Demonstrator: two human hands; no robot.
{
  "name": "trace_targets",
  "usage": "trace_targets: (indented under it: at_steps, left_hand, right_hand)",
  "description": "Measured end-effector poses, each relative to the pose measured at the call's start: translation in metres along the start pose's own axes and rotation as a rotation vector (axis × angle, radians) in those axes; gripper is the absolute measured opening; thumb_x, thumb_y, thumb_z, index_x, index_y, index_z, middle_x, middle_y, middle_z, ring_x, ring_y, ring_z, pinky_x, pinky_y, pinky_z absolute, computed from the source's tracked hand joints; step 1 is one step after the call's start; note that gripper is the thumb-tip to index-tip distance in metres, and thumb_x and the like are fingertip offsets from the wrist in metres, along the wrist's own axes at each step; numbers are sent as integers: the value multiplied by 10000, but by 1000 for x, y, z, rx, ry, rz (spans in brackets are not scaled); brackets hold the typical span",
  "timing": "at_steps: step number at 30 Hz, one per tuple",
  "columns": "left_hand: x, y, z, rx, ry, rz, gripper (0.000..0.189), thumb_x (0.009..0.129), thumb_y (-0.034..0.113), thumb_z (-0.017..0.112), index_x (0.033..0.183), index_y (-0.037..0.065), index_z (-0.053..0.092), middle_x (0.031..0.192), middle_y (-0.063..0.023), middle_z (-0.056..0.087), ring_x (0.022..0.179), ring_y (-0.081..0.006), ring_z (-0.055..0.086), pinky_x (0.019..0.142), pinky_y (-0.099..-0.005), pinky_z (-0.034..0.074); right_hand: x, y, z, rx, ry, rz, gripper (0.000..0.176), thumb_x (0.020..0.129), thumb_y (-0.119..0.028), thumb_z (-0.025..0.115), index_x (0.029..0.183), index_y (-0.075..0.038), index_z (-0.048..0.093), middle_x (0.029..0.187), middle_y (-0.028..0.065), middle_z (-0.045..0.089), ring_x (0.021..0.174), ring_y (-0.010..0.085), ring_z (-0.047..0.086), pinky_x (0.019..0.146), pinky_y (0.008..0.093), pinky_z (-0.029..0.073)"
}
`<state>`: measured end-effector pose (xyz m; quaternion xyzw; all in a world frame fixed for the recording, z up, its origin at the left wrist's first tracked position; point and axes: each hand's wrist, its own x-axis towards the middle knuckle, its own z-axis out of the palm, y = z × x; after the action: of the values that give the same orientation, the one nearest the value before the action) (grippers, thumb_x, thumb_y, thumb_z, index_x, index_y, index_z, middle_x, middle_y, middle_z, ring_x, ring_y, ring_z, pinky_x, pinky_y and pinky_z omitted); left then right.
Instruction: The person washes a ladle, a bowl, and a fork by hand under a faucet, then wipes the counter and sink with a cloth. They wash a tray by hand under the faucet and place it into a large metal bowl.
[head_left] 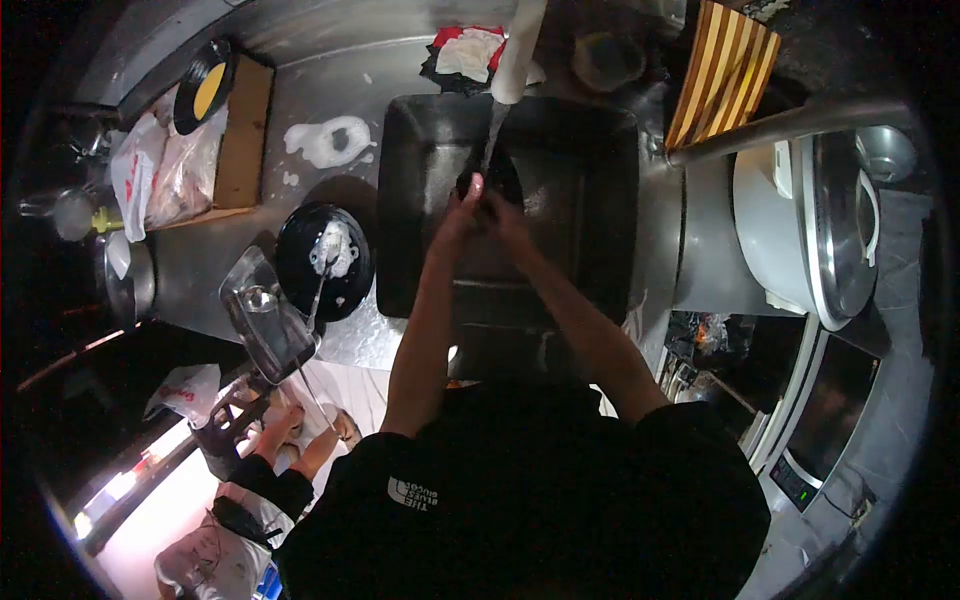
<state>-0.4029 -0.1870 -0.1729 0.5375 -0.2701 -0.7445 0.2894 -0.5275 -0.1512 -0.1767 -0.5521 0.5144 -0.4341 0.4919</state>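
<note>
Over the dark sink (608, 200), my left hand (462, 212) and my right hand (503, 222) are close together, gripping a dark dish (508, 178) that looks like a black plate. Its exact shape is hard to make out against the sink. Water runs onto it from the faucet (518, 60) above. My left thumb lies along its near edge, while the right fingers are partly hidden. Left of the sink sits a black plate (296, 270) bearing white foam (335, 248) and a long-handled metal utensil (318, 300).
Beside the black plate stands a clear rectangular container (262, 320). Foam (330, 142) spots the counter. A cardboard box (245, 130) holds plastic bags. Cloths (466, 55) lie behind the sink; a striped board (722, 75) and large lidded pot (770, 235) stand right. Another person's hands (310, 435) are lower left.
</note>
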Motion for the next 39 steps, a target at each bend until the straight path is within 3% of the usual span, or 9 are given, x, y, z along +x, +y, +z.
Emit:
trace_targets:
  at_steps: [10, 13, 19, 21, 25, 28, 30, 36, 39]
  left_hand:
    - [5, -17, -39, -361, 100, 366, 642, 897, 475, 470, 1340, 38, 315, 1224, -89, 497, 1076, -217, 514, 937, -352, 409]
    - [27, -44, -52, -408, 118, 249, 658, 884, 526, 452, 1336, 60, 343, 1268, -101, 469, 1122, -231, 483, 948, -368, 401]
    - [2, -40, -29, -350, -103, -104, 737, 836, 634, 430, 1354, 119, 337, 1321, -104, 425, 1155, -271, 449, 946, -468, 379]
    - [2, -39, -22, -362, 34, -2, 749, 852, 628, 392, 1335, 54, 381, 1343, -78, 423, 1210, -272, 408, 1016, -413, 327]
    - [-4, -26, -14, -318, 49, -132, 759, 853, 633, 385, 1319, 33, 401, 1326, -103, 439, 1211, -276, 409, 1023, -384, 314]
    - [-2, -23, -9, 162, 270, 160, 716, 862, 599, 423, 1292, 25, 420, 1238, -137, 500, 1092, -250, 494, 918, -339, 397]
    - [-3, -16, -8, 269, 289, 145, 650, 892, 532, 429, 1249, -11, 458, 1204, -171, 521, 1076, -248, 511, 912, -320, 393]
    - [6, -15, -4, 452, 482, 358, 560, 924, 431, 431, 1201, -53, 470, 1149, -177, 560, 1072, -254, 533, 896, -342, 409]
    - [63, -62, -47, 132, 486, 317, 657, 850, 511, 513, 1242, -15, 468, 1211, -162, 519, 1080, -317, 513, 904, -399, 421]
  right_hand:
    - [57, 25, 4, 112, -29, 70, 185, 821, -74, 564, 992, -20, 609, 902, 94, 641, 837, 219, 619, 742, 348, 480]
    - [67, 38, 6, -602, -49, -178, 194, 789, -101, 584, 967, -28, 612, 849, 160, 630, 800, 282, 629, 713, 378, 485]
    - [75, 59, -7, -727, -272, 105, 273, 788, -254, 555, 943, -38, 615, 923, 188, 630, 824, 350, 612, 709, 425, 474]
    - [65, 75, 1, -801, -734, -299, 296, 790, -266, 545, 935, -17, 611, 943, 213, 624, 842, 347, 615, 709, 437, 470]
    - [66, 69, -3, -894, -282, 34, 264, 775, -168, 562, 968, 6, 613, 874, 212, 630, 863, 347, 601, 812, 434, 458]
    - [60, 75, -4, -658, -741, -98, 334, 795, -186, 549, 1074, -2, 568, 952, 204, 619, 892, 359, 589, 821, 446, 452]
    - [61, 83, -7, -752, -340, 189, 349, 820, -199, 530, 1116, -15, 539, 959, 203, 617, 877, 371, 584, 803, 443, 457]
    - [64, 108, 9, -443, -199, 138, 262, 766, -40, 563, 1021, 2, 607, 955, 120, 642, 880, 197, 609, 772, 317, 472]
    - [65, 76, -18, -64, -157, 30, 261, 831, -135, 543, 1078, -49, 543, 1021, 144, 595, 884, 319, 584, 766, 409, 466]
